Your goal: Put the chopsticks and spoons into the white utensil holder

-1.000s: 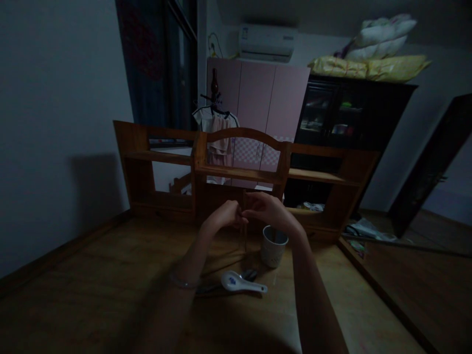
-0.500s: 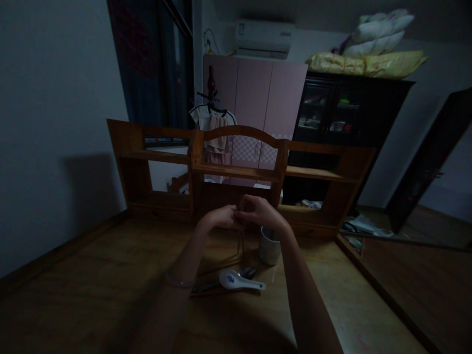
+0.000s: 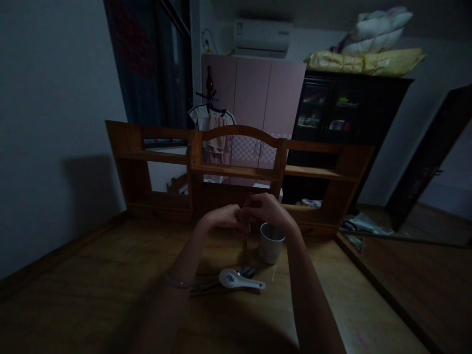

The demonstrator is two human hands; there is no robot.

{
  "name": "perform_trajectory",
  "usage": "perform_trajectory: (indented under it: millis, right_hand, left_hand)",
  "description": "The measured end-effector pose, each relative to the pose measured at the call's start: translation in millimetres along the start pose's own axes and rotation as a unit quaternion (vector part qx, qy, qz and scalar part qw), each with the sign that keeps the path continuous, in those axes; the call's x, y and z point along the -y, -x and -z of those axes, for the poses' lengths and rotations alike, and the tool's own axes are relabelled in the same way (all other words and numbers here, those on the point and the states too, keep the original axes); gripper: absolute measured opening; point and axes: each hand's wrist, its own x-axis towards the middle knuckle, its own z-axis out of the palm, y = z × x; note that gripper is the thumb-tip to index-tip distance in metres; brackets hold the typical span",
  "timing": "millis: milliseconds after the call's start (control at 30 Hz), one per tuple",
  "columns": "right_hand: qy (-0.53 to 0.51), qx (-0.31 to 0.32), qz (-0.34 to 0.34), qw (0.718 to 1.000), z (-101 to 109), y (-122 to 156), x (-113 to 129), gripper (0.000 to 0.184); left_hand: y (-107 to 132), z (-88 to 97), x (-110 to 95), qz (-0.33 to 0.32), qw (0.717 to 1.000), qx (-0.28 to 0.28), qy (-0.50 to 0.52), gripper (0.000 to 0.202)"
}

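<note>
Above the desk, my left hand (image 3: pixel 226 216) and my right hand (image 3: pixel 268 210) meet, both closed on a pair of thin brown chopsticks (image 3: pixel 245 248). The sticks point down almost upright, their tops showing just above the fingers. Dim light blurs the fingertips. Beside my right wrist stands a light patterned cup (image 3: pixel 270 250), partly covered by that hand, with something dark inside. In front of the hands lies a white ceramic spoon (image 3: pixel 236 279) with a blue mark. It rests across darker utensils (image 3: pixel 206 286), whose kinds I cannot fully make out.
The wooden desk (image 3: pixel 147 265) carries a low shelf unit (image 3: pixel 236 170) along its back edge. A wall (image 3: pixel 66 206) borders the left side. Beyond the shelf are a pink wardrobe (image 3: pixel 252 93), hanging clothes (image 3: pixel 217 135) and a dark cabinet (image 3: pixel 354 103).
My right hand has shifted slightly right, and the chopsticks now hang closer together and more upright. More of the cup's rim shows. The spoon and utensils have stayed put.
</note>
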Motion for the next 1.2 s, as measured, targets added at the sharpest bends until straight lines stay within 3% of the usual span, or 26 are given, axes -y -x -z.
perform_trajectory:
  millis: [333, 567, 1200]
  right_hand:
    - [-0.048, 0.026, -0.02, 0.998, 7, 1, -21, 0.029]
    - [-0.092, 0.035, -0.011, 0.995, 9, 0, -29, 0.033]
    - [-0.102, 0.061, -0.04, 0.992, 17, 7, -26, 0.037]
  left_hand:
    - [-18, -2.9, 21, 0.001, 0.998, -0.009, 0.061, 0.043]
    - [-19, -1.8, 21, 0.017, 0.999, -0.044, 0.009, 0.039]
    - [-20, -5.6, 15, 0.026, 0.999, -0.037, -0.009, 0.041]
